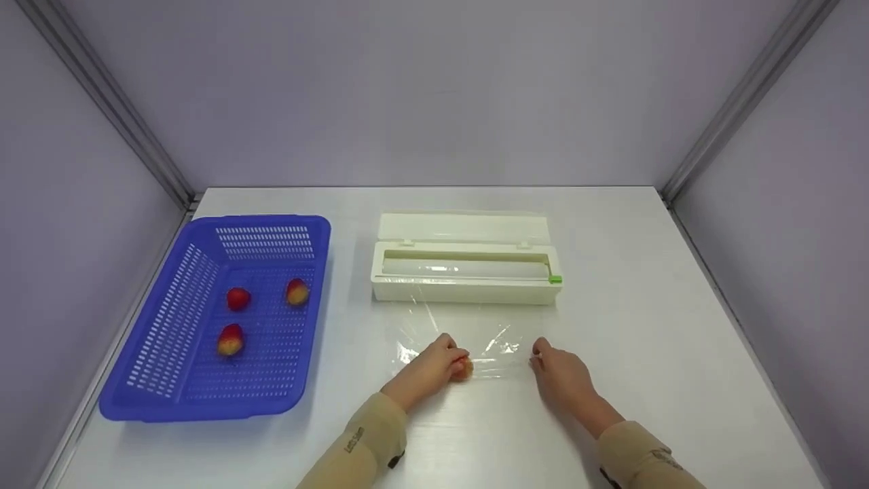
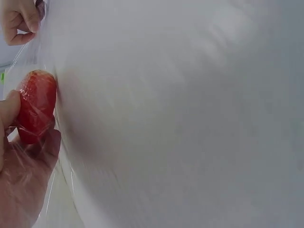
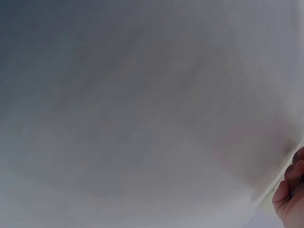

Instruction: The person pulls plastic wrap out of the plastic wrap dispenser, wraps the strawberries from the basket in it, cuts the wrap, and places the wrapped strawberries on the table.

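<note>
My left hand [image 1: 431, 367] grips a small oval red-and-yellow fruit [image 2: 37, 102] between thumb and fingers, low over the white table. Clear cling film [image 1: 502, 343] stretches from the roll toward both hands, and some of it lies over the left hand and the fruit. At the film's right edge my right hand [image 1: 563, 377] pinches it between thumb and curled fingers. Behind the hands stands a white cling film box [image 1: 468, 293] with its lid up, the film roll [image 1: 465, 268] inside and a green slider [image 1: 555, 279] at its right end.
On the left sits a blue perforated basket [image 1: 316, 272] with three red or red-and-yellow fruits [image 1: 231, 339] in it. Grey panels [image 1: 434, 95] enclose the white table [image 1: 645, 305] at the back and sides.
</note>
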Available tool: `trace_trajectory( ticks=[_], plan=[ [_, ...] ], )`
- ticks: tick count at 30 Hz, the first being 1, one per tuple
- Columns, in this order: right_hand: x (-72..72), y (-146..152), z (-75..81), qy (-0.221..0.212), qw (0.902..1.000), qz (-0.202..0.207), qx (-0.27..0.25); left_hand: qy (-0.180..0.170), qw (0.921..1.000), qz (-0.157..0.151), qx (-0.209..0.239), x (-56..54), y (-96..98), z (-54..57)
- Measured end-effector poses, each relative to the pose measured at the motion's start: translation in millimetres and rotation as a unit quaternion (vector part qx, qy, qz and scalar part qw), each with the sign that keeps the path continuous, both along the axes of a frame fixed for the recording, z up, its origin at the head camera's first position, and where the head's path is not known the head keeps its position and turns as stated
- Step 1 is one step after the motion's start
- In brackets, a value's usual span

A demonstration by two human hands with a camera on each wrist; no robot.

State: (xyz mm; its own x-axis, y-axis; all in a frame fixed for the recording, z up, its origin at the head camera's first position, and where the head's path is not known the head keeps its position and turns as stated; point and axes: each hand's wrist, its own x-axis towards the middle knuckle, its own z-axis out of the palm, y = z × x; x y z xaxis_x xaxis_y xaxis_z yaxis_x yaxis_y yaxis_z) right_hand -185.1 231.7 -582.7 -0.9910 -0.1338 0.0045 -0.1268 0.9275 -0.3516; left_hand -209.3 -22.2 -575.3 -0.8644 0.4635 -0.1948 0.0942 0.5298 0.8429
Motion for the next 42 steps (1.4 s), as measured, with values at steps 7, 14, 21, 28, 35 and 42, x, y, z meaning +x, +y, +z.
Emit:
trace_trajectory(
  ticks=[7,14,21,28,35,42],
  plan=[
    [-2.4,10,2.6,-0.019,0.9997,-0.012,0.001,0.119,0.9891,-0.05,-0.072,-1.9,-3.3,2.2],
    [-2.1,14,11.2,-0.013,0.9994,-0.028,0.014,0.144,0.9833,-0.055,-0.097,-5.0,-0.2,4.3],
    [13.6,-8,22.1,0.092,0.9939,0.049,0.037,0.127,0.988,-0.015,-0.087,-7.3,1.1,3.1],
    [29.2,-29,20.0,0.025,0.9915,0.117,0.05,0.114,0.9881,0.025,-0.1,-9.1,3.1,6.5],
    [29.6,-26,21.5,0.008,0.9953,0.085,0.046,0.129,0.9866,0.009,-0.099,-11.4,2.5,7.9],
    [26.4,-56,33.6,0.097,0.9837,0.151,0.014,0.162,0.9804,0.008,-0.112,-16.0,-1.7,8.3]
  ],
)
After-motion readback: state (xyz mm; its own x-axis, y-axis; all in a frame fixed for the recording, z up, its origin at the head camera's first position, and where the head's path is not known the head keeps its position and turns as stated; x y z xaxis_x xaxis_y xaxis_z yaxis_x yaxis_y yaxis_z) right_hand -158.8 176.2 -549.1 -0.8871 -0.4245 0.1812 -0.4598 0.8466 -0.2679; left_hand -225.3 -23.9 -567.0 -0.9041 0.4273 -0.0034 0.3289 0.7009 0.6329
